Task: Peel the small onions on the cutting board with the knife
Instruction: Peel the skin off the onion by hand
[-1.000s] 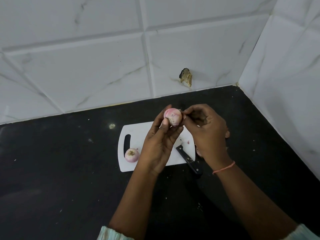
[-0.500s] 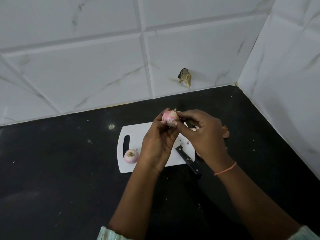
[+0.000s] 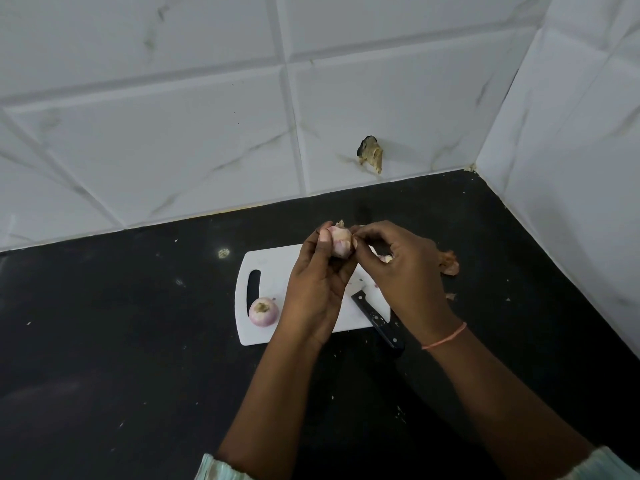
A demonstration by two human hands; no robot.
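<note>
My left hand (image 3: 317, 289) grips a small pink onion (image 3: 340, 241) above the white cutting board (image 3: 266, 268). My right hand (image 3: 405, 271) pinches the skin at the onion's right side with thumb and fingertips. A second small onion (image 3: 263, 311), root end up, sits on the board's near left corner beside the handle slot. The black-handled knife (image 3: 379, 320) lies on the board's near right edge, its blade mostly hidden under my hands.
The board lies on a black counter (image 3: 138, 358) in a corner of white tiled walls. Loose onion skins (image 3: 449, 263) lie on the counter right of my right hand. A chipped hole (image 3: 371, 157) marks the back wall.
Both hands have turned the onion and lowered it slightly; my right fingers moved from its side up to its top right, pulling at the skin.
</note>
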